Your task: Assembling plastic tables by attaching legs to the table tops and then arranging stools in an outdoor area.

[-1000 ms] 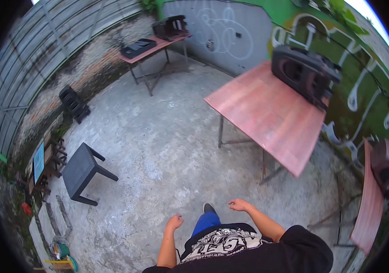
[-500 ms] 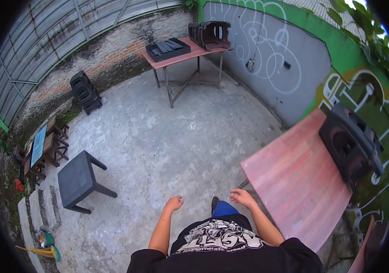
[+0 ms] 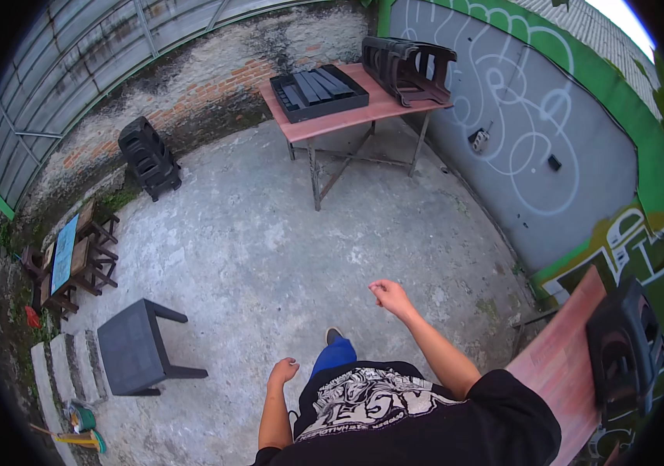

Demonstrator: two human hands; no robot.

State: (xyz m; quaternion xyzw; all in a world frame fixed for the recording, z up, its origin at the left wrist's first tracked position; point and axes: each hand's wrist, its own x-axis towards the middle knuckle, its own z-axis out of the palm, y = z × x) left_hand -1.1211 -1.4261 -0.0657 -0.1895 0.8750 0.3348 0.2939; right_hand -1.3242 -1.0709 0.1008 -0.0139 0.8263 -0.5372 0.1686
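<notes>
The left hand [image 3: 284, 370] is hanging near the grey table [image 3: 128, 347], to its right and clear of it. Its forearm is rising almost straight from the lower edge, and the fingers are pointing right, curling loosely and seemingly gripping nothing. The right hand [image 3: 391, 297] is hovering farther right of the grey table and farther forward, its forearm slanting out of the shirt [image 3: 425, 427] sleeve. Its fingers are bending toward the thumb and seem to be holding nothing; the palm is hiding from view, so I cannot tell how tightly they are closing

The grey table is standing on the floor [image 3: 270, 248], showing 3 legs, while its top is hiding any other. Well to its right, the side table [image 3: 553, 361] is showing a pink top; the shirt is covering part of it, and its legs are mostly staying out of sight. The black stools [image 3: 619, 349] on it are running toward the dark rim, their number being hard to make out

Well beyond the grey table and to its right, the back table [image 3: 378, 105] is bearing a black tray [image 3: 330, 111] of slats [image 3: 322, 84]. On the near side of the grey table, a bucket [image 3: 82, 419] and a broom [image 3: 76, 441] are lying small and indistinct
</notes>
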